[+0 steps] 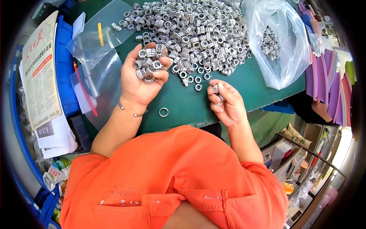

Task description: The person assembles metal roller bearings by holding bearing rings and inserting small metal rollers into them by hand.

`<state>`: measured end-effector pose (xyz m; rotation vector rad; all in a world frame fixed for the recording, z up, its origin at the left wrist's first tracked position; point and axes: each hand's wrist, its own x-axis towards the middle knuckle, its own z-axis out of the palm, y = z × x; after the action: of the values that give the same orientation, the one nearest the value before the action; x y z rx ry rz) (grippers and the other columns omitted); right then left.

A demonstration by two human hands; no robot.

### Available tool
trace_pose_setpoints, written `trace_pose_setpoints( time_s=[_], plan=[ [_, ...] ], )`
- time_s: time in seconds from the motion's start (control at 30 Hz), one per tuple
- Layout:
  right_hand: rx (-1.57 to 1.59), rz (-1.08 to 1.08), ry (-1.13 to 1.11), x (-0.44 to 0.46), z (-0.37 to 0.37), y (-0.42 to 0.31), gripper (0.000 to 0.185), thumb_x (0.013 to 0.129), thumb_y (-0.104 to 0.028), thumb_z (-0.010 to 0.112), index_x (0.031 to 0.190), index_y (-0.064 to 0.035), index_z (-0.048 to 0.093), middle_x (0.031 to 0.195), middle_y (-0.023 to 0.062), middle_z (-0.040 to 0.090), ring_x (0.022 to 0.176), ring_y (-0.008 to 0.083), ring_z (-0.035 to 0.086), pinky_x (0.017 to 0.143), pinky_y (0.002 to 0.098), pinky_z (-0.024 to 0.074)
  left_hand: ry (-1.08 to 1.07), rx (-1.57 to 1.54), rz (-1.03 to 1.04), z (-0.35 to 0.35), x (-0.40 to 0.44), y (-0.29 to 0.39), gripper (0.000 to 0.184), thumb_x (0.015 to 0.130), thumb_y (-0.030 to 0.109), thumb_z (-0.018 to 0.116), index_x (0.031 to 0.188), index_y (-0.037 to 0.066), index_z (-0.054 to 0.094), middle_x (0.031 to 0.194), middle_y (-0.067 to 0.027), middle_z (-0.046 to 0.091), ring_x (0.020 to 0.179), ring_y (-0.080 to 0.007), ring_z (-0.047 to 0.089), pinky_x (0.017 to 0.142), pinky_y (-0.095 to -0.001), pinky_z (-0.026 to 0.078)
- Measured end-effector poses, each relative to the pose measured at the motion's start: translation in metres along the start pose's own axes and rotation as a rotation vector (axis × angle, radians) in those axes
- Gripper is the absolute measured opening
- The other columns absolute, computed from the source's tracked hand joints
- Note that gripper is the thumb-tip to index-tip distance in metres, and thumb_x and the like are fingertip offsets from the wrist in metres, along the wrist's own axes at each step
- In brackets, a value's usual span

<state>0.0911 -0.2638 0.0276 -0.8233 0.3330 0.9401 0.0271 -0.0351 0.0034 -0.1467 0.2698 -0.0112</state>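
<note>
My left hand [143,78] is cupped palm up, its fingers curled round several small toothed metal rings [149,63]. To the right, my right hand [228,101] pinches a toothed metal ring [215,89] between thumb and forefinger. Another ring [220,100] shows lower in its curled fingers. Beyond both hands lies a large heap of the same silvery toothed rings [198,34], with a few loose ones at its near edge. A plain smooth ring [163,112] rests by itself on the green tabletop [183,101], between my forearms.
Right of the heap stands a clear plastic bag [282,68] with toothed rings inside. Flat clear bags [103,72], a yellow stick [100,34] and a red pen-like stick [85,89] lie left. A newspaper [42,72] leans on a blue bin [66,65]. Purple folders [322,76] stand far right.
</note>
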Motion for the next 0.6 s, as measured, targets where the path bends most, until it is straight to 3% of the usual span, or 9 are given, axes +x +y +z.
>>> trace_pose_setpoints(
  time_s=[0.23,0.6],
  plan=[
    [0.083,0.089,-0.091,-0.0006,-0.0060,-0.0030,0.013,0.091,-0.014,0.041,0.095,-0.0028,0.047,0.073,0.0168,0.058,0.049,0.0140,0.047,0.034,0.0202,0.0316,-0.010,-0.005,-0.004,0.0001,-0.0003,-0.0002,0.022,0.085,0.026,0.052,0.098,0.010,0.058,0.106,-0.0139,0.047,0.086,-0.0209,0.046,0.052,-0.0262,0.043],
    [-0.005,0.016,-0.069,-0.0001,-0.0063,-0.0010,0.015,0.091,-0.015,0.039,0.094,-0.0023,0.046,0.070,0.0191,0.058,0.041,0.0154,0.045,0.032,0.0220,0.0313,0.005,-0.007,0.001,0.0001,-0.0002,0.0001,0.022,0.084,0.026,0.053,0.098,0.010,0.057,0.106,-0.0142,0.048,0.086,-0.0207,0.046,0.052,-0.0258,0.043]
  ],
)
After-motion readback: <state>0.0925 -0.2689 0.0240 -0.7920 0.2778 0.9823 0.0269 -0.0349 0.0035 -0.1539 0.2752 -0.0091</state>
